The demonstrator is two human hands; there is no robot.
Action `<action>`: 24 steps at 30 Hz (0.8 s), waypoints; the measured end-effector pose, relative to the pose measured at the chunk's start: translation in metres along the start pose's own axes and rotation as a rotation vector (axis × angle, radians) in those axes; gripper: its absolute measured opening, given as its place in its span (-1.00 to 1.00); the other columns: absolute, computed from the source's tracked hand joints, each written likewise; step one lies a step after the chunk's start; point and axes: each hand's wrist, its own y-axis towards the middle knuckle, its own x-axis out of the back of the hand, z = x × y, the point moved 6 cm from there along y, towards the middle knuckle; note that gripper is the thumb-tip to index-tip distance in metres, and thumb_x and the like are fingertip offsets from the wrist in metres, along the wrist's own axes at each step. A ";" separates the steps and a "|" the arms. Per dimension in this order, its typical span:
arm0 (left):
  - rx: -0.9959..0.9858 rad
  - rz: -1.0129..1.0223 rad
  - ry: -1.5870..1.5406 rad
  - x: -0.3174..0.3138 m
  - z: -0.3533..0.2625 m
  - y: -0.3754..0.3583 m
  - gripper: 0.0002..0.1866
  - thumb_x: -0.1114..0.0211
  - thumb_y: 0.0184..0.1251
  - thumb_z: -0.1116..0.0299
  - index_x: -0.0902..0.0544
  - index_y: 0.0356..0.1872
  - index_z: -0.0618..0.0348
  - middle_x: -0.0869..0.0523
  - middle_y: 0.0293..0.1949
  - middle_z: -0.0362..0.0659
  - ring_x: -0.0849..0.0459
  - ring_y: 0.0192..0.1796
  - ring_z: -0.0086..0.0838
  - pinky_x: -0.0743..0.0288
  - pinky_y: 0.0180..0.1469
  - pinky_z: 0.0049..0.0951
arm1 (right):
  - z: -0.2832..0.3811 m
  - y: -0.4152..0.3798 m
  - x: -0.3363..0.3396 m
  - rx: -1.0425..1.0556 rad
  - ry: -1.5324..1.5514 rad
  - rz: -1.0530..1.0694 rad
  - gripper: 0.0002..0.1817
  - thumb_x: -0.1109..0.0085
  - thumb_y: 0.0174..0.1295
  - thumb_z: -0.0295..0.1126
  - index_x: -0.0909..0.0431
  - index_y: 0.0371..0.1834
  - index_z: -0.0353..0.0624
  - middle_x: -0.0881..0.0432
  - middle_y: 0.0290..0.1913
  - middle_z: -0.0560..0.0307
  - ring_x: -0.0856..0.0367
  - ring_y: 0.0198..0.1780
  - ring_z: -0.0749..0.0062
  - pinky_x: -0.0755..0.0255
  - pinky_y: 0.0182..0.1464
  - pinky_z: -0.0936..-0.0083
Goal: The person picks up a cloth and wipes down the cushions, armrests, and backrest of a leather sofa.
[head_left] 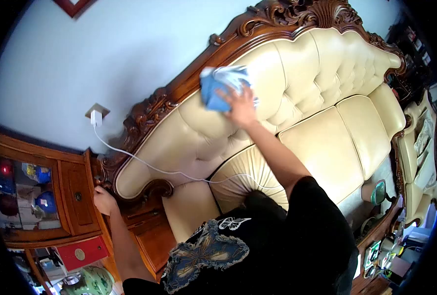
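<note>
A blue and white cloth lies against the upper part of the cream sofa back, beside the carved wooden trim. My right hand presses on this cloth with its fingers spread, a little blurred. At the left, my left hand rests at the edge of the wooden cabinet, near the sofa's carved arm; its fingers are curled, and whatever they grip is too small to make out.
A white charger sits in the wall socket, its cable running across the sofa. Glass cabinet doors stand at the left, above a red box and a green vase. A cluttered wooden table is at the lower right.
</note>
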 end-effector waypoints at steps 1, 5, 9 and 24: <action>0.014 -0.013 -0.015 0.003 -0.003 -0.002 -0.40 0.15 0.54 -0.02 -0.73 -0.01 0.29 -0.76 -0.12 0.21 -0.71 -0.12 0.13 -0.58 -0.08 0.09 | 0.010 0.008 -0.011 0.078 -0.028 0.065 -0.11 -0.51 -0.03 -0.11 -0.34 0.48 0.51 -0.22 0.57 0.25 0.02 0.62 -0.08 0.16 0.60 -0.11; -0.020 -0.024 -0.035 0.007 -0.005 -0.005 -0.37 0.16 0.57 -0.07 -0.74 -0.04 0.29 -0.76 -0.10 0.19 -0.70 -0.14 0.12 -0.57 -0.08 0.09 | -0.026 0.049 0.007 0.072 -0.083 -0.094 -0.17 -0.50 -0.05 0.03 -0.43 0.42 0.50 -0.25 0.55 0.29 0.02 0.62 -0.03 0.17 0.61 -0.11; -0.038 -0.067 -0.034 -0.004 0.006 0.002 -0.35 0.19 0.58 -0.10 -0.70 0.13 0.22 -0.74 0.03 0.16 -0.69 -0.06 0.08 -0.55 0.00 0.06 | -0.117 0.066 0.060 -0.113 -0.121 -0.334 -0.17 -0.51 -0.06 -0.07 -0.42 0.40 0.51 -0.36 0.48 0.28 -0.22 0.47 -0.17 -0.12 0.48 -0.08; -1.647 0.207 -0.416 -0.045 -0.342 -0.223 -0.43 -0.21 0.31 0.40 -0.45 0.39 0.13 -0.39 0.44 -0.03 -0.41 0.43 -0.08 -0.21 0.52 -0.10 | -0.324 0.095 0.143 -0.641 -0.253 -0.448 -0.17 -0.43 0.11 -0.15 -0.29 0.50 0.41 -0.24 0.55 0.26 -0.29 0.38 -0.27 -0.33 0.33 -0.08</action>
